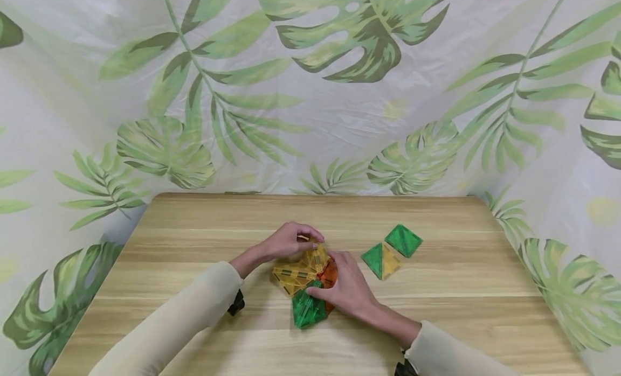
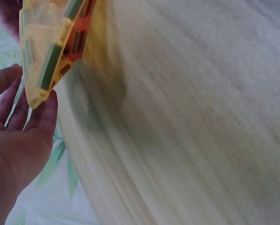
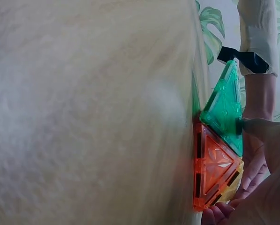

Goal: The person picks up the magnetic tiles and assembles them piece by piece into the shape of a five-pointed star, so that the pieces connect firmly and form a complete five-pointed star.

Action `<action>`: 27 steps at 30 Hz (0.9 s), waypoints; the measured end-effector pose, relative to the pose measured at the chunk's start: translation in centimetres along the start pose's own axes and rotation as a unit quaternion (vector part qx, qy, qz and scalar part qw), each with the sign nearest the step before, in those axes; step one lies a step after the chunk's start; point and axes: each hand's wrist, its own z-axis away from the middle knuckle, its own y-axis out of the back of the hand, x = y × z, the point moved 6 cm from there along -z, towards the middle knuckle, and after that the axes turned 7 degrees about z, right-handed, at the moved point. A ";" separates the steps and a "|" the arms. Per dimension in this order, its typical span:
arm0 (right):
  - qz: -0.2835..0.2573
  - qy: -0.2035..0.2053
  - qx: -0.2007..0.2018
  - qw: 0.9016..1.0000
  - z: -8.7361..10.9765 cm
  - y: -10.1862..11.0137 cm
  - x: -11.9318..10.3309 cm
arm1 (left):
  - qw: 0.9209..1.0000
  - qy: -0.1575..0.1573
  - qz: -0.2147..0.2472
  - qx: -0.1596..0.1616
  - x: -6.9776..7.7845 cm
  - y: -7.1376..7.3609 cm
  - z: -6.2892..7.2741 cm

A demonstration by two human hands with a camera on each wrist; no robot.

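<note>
A structure of see-through magnetic tiles stands on the wooden table, joined from yellow tiles (image 1: 293, 276), green tiles (image 1: 309, 310) and orange tiles (image 1: 330, 274). At its back, my left hand (image 1: 283, 242) holds a yellow tile (image 2: 39, 61) near one corner between thumb and fingers. From the right, my right hand (image 1: 353, 287) grips the structure. In the right wrist view its thumb lies against a green triangle tile (image 3: 224, 110), above an orange triangle tile (image 3: 217, 161). Its fingers reach round the far side, partly hidden.
To the right on the table (image 1: 194, 220) lie a green square tile (image 1: 404, 240), a green triangle (image 1: 373, 260) and a yellow triangle (image 1: 390, 262); the two triangles sit edge to edge. Behind the table hangs a leaf-patterned cloth (image 1: 339, 123).
</note>
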 end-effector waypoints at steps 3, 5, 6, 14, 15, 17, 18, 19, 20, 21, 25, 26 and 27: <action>-0.001 0.008 -0.002 1.000 0.0 0.2 0.0 | 1.000 -0.007 -0.014 0.003 -0.2 0.2 0.3; 0.002 0.015 -0.002 1.000 0.0 0.5 0.0 | 1.000 -0.013 -0.022 0.007 -0.3 0.4 0.5; 0.004 0.018 -0.001 1.000 -0.1 0.7 0.1 | 0.999 -0.017 -0.025 0.010 -0.3 0.5 0.7; 0.047 0.037 0.002 0.998 -0.3 2.4 0.9 | 0.997 -0.044 -0.055 0.020 -0.2 1.5 2.7; 0.051 0.041 0.001 0.998 -0.3 2.6 1.0 | 0.997 -0.046 -0.060 0.021 -0.2 1.6 3.0; 0.062 0.054 0.001 0.997 -0.4 2.9 1.2 | 0.996 -0.050 -0.069 0.022 -0.2 1.8 3.7; 0.069 0.061 0.004 0.996 -0.5 3.1 1.3 | 0.996 -0.052 -0.074 0.023 -0.2 1.8 4.0; 0.073 0.066 0.005 0.995 -0.5 3.3 1.4 | 0.995 -0.054 -0.079 0.022 -0.3 1.8 4.3; 0.075 0.070 0.007 0.995 -0.6 3.4 1.5 | 0.995 -0.054 -0.085 0.020 -0.2 1.8 4.6; 0.079 0.073 0.009 0.994 -0.6 3.6 1.6 | 0.994 -0.054 -0.091 0.018 -0.2 1.8 5.0; 0.079 0.079 0.014 0.994 -0.9 3.8 2.0 | 0.992 -0.054 -0.110 0.009 -0.1 1.5 5.8; 0.077 0.080 0.014 0.994 -1.0 3.9 2.1 | 0.992 -0.054 -0.113 0.007 0.0 1.5 5.9; 0.074 0.082 0.013 0.994 -1.1 3.9 2.2 | 0.992 -0.055 -0.114 0.006 0.0 1.4 5.9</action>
